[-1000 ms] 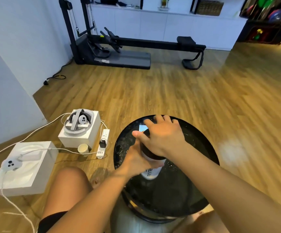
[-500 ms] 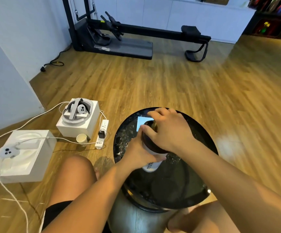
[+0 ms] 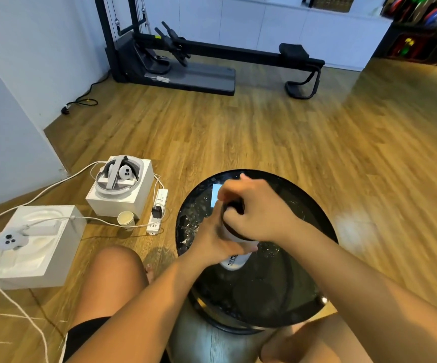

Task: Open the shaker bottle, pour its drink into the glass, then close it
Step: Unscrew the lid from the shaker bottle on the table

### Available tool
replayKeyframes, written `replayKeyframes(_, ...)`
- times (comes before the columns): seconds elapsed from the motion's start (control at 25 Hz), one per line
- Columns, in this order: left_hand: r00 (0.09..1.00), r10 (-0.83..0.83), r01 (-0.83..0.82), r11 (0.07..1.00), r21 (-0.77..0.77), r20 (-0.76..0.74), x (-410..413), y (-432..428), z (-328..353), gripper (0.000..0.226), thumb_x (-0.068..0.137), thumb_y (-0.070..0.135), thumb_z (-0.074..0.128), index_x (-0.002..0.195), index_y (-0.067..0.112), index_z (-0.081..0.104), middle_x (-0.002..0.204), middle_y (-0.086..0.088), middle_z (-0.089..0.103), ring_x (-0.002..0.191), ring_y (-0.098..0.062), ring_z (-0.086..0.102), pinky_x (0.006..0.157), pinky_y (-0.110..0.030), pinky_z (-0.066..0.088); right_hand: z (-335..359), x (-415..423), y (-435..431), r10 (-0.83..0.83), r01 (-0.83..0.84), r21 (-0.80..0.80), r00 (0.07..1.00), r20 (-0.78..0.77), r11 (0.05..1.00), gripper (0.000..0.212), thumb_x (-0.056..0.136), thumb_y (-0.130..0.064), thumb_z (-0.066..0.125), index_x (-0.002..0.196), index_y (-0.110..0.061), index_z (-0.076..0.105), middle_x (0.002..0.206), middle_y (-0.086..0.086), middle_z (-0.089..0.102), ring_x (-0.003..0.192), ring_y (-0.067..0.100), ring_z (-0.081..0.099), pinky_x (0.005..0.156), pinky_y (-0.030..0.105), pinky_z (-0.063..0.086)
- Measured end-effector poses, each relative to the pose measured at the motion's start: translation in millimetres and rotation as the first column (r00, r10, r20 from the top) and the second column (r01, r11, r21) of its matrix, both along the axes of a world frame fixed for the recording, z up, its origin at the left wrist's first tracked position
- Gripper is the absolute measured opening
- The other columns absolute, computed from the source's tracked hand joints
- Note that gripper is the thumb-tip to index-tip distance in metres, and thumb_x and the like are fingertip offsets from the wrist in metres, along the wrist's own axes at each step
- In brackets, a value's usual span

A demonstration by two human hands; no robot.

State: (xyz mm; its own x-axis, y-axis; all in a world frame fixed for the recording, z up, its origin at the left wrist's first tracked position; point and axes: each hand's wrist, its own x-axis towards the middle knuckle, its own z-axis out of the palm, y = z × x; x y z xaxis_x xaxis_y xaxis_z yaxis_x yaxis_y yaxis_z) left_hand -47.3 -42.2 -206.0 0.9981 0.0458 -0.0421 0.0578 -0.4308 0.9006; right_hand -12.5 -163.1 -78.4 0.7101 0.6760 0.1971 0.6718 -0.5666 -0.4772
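A white shaker bottle [image 3: 234, 260] with black lettering stands upright on the round black table [image 3: 314, 205]. My left hand [image 3: 213, 238] wraps its body from the left. My right hand [image 3: 255, 209] lies over the top, fingers closed around the black lid [image 3: 234, 205], which is mostly hidden under it. No glass is in view; both hands cover the table's middle.
The table's glossy top reflects light and a pale blue patch [image 3: 216, 193]. On the wood floor to the left are two white boxes [image 3: 119, 200] [image 3: 32, 254] with headset gear, a paper cup [image 3: 125, 218], a power strip [image 3: 157, 212] and cables. A black exercise machine [image 3: 199, 64] stands far back. My knee [image 3: 116, 273] is by the table.
My right hand has turned on the lid, fingers shifting round to the left. The left hand keeps its hold on the bottle. The camera has tipped down slightly.
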Motion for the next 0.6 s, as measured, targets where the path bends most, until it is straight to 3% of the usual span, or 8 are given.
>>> replayKeyframes(0.04, 1.0, 0.01, -0.01, 1.0, 0.014, -0.003, 1, 0, 1, 0.091, 0.042, 0.062, 0.091, 0.111, 0.066, 0.032, 0.101, 0.035, 0.064, 0.093, 0.014, 0.063, 0.069, -0.011, 0.051, 0, 4, -1, -0.083, 0.086, -0.037, 0.992, 0.098, 0.996, 0.02, 0.082, -0.031, 0.057, 0.097, -0.019, 0.065, 0.089, -0.004, 0.066, 0.081, 0.018, 0.057, 0.105, 0.044, 0.037)
replayKeyframes(0.12, 1.0, 0.008, -0.008, 1.0, 0.028, -0.003, 2, 0, 4, 0.097, 0.041, 0.064, 0.09, 0.116, 0.059, 0.03, 0.101, 0.027, 0.062, 0.094, 0.009, 0.061, 0.074, -0.014, 0.05, -1, 9, 2, -0.245, 0.314, -0.291, 0.937, 0.25, 0.903, 0.045, 0.089, -0.054, 0.048, 0.116, -0.021, 0.061, 0.113, 0.001, 0.062, 0.101, 0.027, 0.055, 0.088, 0.042, 0.046)
replayKeyframes(0.16, 1.0, 0.0, 0.0, 1.0, 0.03, -0.003, 2, 1, 4, 0.103, 0.041, 0.065, 0.089, 0.124, 0.051, 0.031, 0.105, 0.024, 0.061, 0.096, 0.006, 0.06, 0.077, -0.018, 0.052, -6, 8, 3, -0.263, 0.347, -0.355, 0.928, 0.263, 0.868, 0.049, 0.09, -0.057, 0.043, 0.121, -0.022, 0.06, 0.119, 0.003, 0.058, 0.105, 0.029, 0.052, 0.084, 0.04, 0.046)
replayKeyframes(0.24, 1.0, 0.001, -0.002, 0.999, 0.038, 0.005, 2, 1, 4, 0.107, 0.041, 0.064, 0.09, 0.129, 0.042, 0.034, 0.111, 0.021, 0.062, 0.102, 0.001, 0.062, 0.082, -0.025, 0.055, -14, 5, 0, -0.194, 0.261, -0.308, 0.953, 0.231, 0.915, 0.039, 0.091, -0.043, 0.047, 0.118, -0.02, 0.062, 0.121, 0.005, 0.057, 0.102, 0.029, 0.051, 0.082, 0.038, 0.045)
replayKeyframes(0.4, 1.0, -0.011, 0.012, 0.999, 0.04, -0.008, 3, 3, 0, 0.1, 0.043, 0.058, 0.093, 0.124, 0.047, 0.035, 0.098, 0.031, 0.063, 0.093, 0.017, 0.062, 0.07, -0.007, 0.05, -3, 7, -4, -0.021, 0.032, -0.133, 0.996, 0.081, 0.991, 0.038, 0.076, -0.017, 0.055, 0.114, -0.018, 0.062, 0.105, -0.003, 0.066, 0.094, 0.021, 0.057, 0.105, 0.038, 0.035)
replayKeyframes(0.44, 0.999, -0.027, 0.028, 0.999, 0.043, -0.021, 3, 2, -2, 0.099, 0.046, 0.052, 0.093, 0.128, 0.038, 0.039, 0.095, 0.033, 0.062, 0.093, 0.017, 0.063, 0.069, -0.003, 0.047, -3, 1, 1, 0.003, 0.004, -0.129, 0.998, 0.057, 0.992, 0.041, 0.075, -0.02, 0.053, 0.115, -0.021, 0.061, 0.095, -0.005, 0.067, 0.091, 0.018, 0.057, 0.102, 0.035, 0.036)
replayKeyframes(0.52, 0.998, -0.06, 0.062, 0.997, 0.053, -0.037, 4, 3, -6, 0.091, 0.063, 0.033, 0.091, 0.137, 0.018, 0.041, 0.109, 0.028, 0.055, 0.113, 0.002, 0.062, 0.082, -0.002, 0.043, -8, -15, 11, 0.046, -0.039, -0.108, 0.997, 0.066, 0.993, 0.042, 0.076, -0.028, 0.05, 0.117, -0.023, 0.059, 0.075, -0.006, 0.063, 0.077, 0.016, 0.056, 0.076, 0.03, 0.042)
replayKeyframes(0.6, 0.996, -0.085, 0.086, 0.995, 0.053, -0.031, 7, 2, -6, 0.084, 0.072, 0.025, 0.084, 0.141, 0.008, 0.04, 0.122, 0.007, 0.057, 0.124, -0.022, 0.059, 0.093, -0.019, 0.045, -13, -22, 11, 0.05, -0.05, -0.002, 0.997, 0.057, 0.999, 0.038, 0.082, -0.033, 0.051, 0.117, -0.023, 0.06, 0.073, -0.004, 0.063, 0.072, 0.015, 0.057, 0.065, 0.032, 0.044)
